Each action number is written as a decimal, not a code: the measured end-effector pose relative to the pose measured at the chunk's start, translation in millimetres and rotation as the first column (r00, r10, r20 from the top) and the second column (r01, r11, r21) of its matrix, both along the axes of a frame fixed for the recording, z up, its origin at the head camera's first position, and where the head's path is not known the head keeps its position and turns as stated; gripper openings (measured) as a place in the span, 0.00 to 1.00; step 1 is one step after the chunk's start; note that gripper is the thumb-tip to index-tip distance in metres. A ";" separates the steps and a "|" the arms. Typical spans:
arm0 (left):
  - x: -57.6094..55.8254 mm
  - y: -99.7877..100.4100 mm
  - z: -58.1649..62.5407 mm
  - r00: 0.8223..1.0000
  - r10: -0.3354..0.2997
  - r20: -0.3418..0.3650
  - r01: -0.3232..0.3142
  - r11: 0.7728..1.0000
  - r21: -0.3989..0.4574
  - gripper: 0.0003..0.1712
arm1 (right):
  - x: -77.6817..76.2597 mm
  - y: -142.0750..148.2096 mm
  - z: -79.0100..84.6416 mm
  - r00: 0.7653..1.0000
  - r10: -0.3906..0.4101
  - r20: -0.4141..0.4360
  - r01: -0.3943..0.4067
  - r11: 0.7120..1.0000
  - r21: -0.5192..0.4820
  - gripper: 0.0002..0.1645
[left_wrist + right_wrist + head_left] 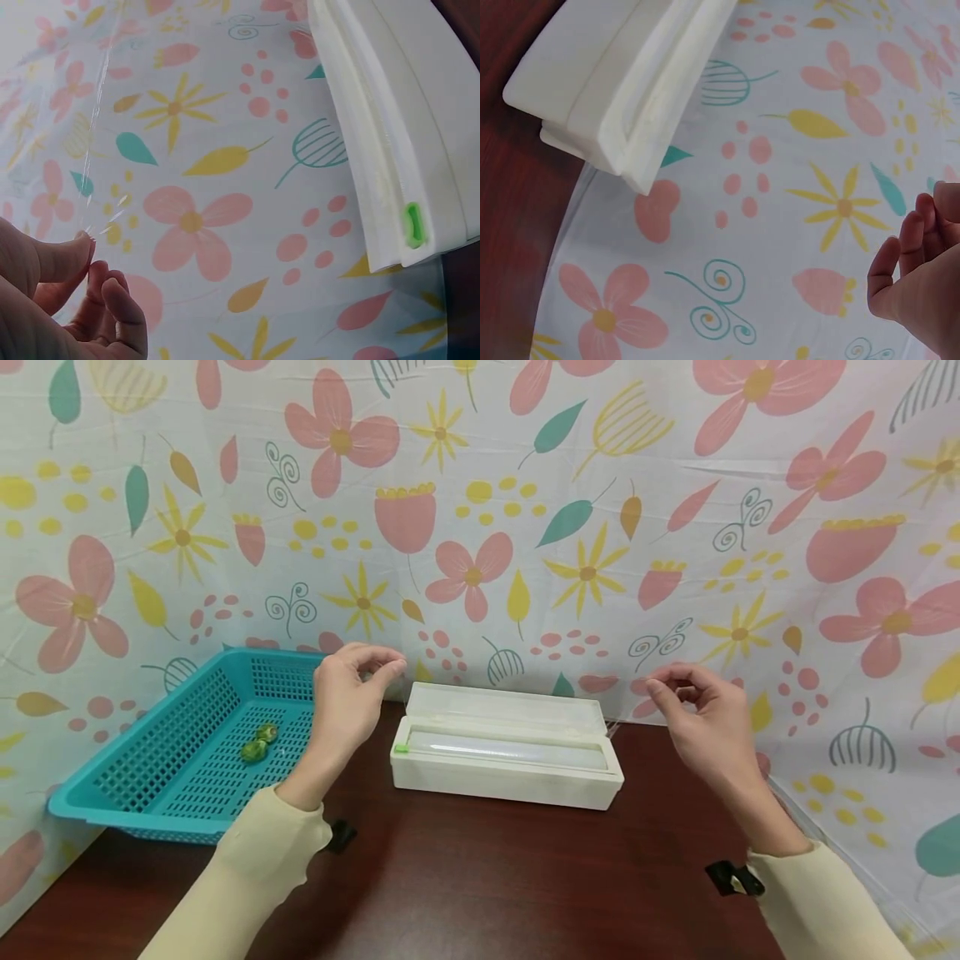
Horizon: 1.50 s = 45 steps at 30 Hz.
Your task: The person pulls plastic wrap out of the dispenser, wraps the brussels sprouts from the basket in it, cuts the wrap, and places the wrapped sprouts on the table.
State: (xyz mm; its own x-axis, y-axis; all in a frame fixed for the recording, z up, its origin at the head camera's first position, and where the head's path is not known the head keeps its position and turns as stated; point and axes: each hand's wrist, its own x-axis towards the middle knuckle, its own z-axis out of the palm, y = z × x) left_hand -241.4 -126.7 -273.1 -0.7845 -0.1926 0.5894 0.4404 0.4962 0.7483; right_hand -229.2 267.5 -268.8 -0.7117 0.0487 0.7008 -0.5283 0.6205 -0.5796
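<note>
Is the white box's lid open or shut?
Open: in the head view, the lid stands raised at the back of the white box, exposing the roll inside.

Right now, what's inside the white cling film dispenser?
With its lid raised, the dispenser shows a shiny, pale film roll lying lengthwise in its opening. The roll's underside and the dispenser's floor can't be seen; the roll and front wall cover them.

Brown table [487, 877], white box [502, 783], turquoise basket [180, 735]
</note>
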 end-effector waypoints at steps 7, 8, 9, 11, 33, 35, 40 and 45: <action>7.6 -1.5 5.7 1.000 -0.023 -0.012 0.023 1.000 0.003 0.04 | 6.5 1.6 3.8 1.000 -0.005 -0.023 0.005 0.999 -0.032 0.05; 8.9 -1.7 6.4 1.000 -0.024 -0.015 0.024 1.000 -0.002 0.04 | 7.7 1.9 4.3 1.000 0.001 -0.029 -0.002 0.999 -0.035 0.05; 10.4 -1.8 7.3 0.999 -0.026 -0.019 0.026 1.000 -0.006 0.04 | 9.0 1.7 5.1 0.999 0.005 -0.037 -0.006 0.999 -0.037 0.05; 13.2 -2.0 8.8 0.999 -0.033 -0.026 0.033 0.999 -0.014 0.04 | 12.4 1.6 6.4 0.999 0.015 -0.052 -0.017 0.999 -0.036 0.04; 53.8 -10.9 8.7 0.993 -0.095 -0.067 0.092 0.994 -0.054 0.04 | 61.3 7.7 -1.6 0.980 0.142 -0.141 -0.142 0.990 0.013 0.11; 58.9 -12.6 6.4 0.993 -0.103 -0.064 0.099 0.993 -0.066 0.04 | 67.5 8.3 -5.1 0.976 0.162 -0.147 -0.158 0.987 0.039 0.13; 71.9 -16.7 -1.5 0.989 -0.132 -0.067 0.123 0.985 -0.123 0.02 | 82.6 11.7 -16.7 0.967 0.215 -0.138 -0.206 0.975 0.081 0.18; 85.6 -21.2 -13.3 0.987 -0.152 -0.058 0.139 0.972 -0.191 0.06 | 96.4 17.2 -29.1 0.969 0.224 -0.109 -0.206 0.967 0.151 0.22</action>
State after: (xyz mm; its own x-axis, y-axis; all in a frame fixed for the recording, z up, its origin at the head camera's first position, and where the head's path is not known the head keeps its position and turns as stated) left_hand -155.8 -147.9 -286.4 -0.7503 0.0388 0.6600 0.5674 0.5502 0.6127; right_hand -132.7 284.7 -297.9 -0.6018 -0.1987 0.7735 -0.7203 0.5534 -0.4183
